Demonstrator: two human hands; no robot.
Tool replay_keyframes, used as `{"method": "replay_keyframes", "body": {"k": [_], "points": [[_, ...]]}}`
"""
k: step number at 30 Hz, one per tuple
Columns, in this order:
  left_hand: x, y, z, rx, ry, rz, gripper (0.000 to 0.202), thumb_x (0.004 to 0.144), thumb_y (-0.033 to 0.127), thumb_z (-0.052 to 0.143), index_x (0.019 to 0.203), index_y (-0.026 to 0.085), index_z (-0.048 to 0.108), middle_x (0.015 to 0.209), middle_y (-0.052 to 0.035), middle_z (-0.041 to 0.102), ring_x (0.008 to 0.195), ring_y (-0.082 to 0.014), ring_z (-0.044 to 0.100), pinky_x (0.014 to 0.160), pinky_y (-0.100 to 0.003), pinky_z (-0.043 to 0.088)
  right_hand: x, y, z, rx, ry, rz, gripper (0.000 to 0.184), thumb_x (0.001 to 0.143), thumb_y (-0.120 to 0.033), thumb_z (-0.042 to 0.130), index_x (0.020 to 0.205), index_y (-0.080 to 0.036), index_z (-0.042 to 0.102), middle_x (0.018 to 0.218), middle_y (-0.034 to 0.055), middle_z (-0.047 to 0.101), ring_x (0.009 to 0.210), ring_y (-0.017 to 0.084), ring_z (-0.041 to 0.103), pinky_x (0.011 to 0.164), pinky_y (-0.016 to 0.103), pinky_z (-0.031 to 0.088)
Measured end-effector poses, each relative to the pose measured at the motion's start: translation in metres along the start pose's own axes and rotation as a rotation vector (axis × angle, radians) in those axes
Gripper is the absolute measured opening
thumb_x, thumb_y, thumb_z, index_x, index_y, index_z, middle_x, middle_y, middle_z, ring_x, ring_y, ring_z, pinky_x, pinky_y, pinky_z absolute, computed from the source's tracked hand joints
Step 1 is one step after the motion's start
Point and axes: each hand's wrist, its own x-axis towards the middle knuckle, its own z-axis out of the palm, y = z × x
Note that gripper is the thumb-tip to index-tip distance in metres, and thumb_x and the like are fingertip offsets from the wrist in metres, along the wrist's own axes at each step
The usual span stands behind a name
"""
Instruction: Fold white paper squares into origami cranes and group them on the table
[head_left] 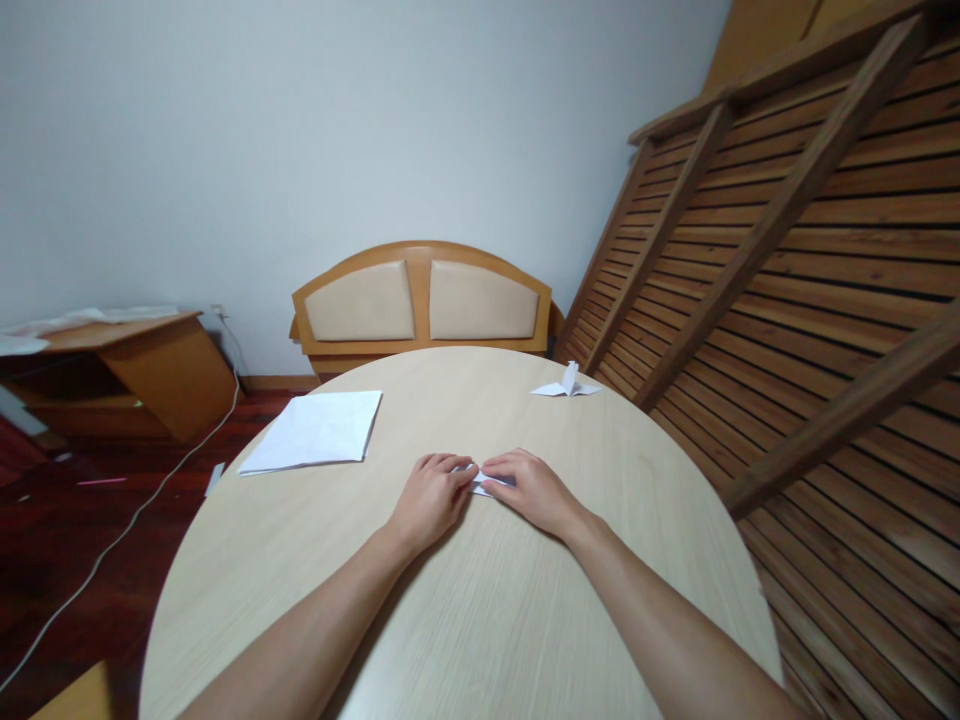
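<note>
A small folded piece of white paper (480,488) lies on the round wooden table (480,620), mostly covered by my fingers. My left hand (437,490) presses on its left side with thumb and fingers closed together. From the right, my right hand (529,487) grips the paper between thumb and curled fingers. The fingertips of both hands nearly meet over it. Beyond my right hand, a folded white paper crane (568,384) stands near the far right edge of the table.
A stack of white paper sheets (315,430) lies at the table's left. Behind the table stands a padded headboard (422,300). Wooden slatted panels (810,260) lean at the right. A low desk (142,370) and a white cable (142,510) are on the left.
</note>
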Motion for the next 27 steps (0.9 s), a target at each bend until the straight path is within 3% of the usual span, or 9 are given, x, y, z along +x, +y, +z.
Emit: {"method": "replay_keyframes", "body": {"k": [7,15,27], "points": [[0.0006,-0.0065,0.0025,-0.138,0.078,-0.048,0.021,0.093,0.027,0.057,0.104,0.025,0.075,0.114,-0.0057,0.073,0.107,-0.0239,0.065,0.098,-0.042,0.045,0.0001,-0.0021,-0.0004,0.081,0.04,0.008,0.013,0.091,-0.026,0.064,0.094,-0.02,0.075,0.095,0.0048,0.074,0.09,0.018,0.066,0.085,0.03,0.048],[0.0006,-0.0029,0.0008,-0.211,0.076,-0.032,0.014,0.09,0.024,0.059,0.09,0.022,0.073,0.112,-0.0063,0.071,0.104,-0.0233,0.063,0.095,-0.039,0.046,-0.0001,-0.0072,-0.0017,0.098,0.013,0.02,0.011,0.088,-0.019,0.063,0.087,-0.019,0.074,0.096,0.0053,0.071,0.091,0.017,0.065,0.085,0.028,0.048],[-0.001,-0.0017,0.0015,-0.263,0.064,-0.073,0.012,0.088,0.02,0.055,0.096,0.021,0.063,0.093,-0.0048,0.068,0.088,-0.0207,0.062,0.078,-0.032,0.049,0.0001,-0.0078,-0.0004,0.109,-0.002,0.035,0.013,0.09,-0.018,0.059,0.096,-0.02,0.071,0.093,0.0038,0.072,0.088,0.018,0.064,0.082,0.029,0.047]]}}
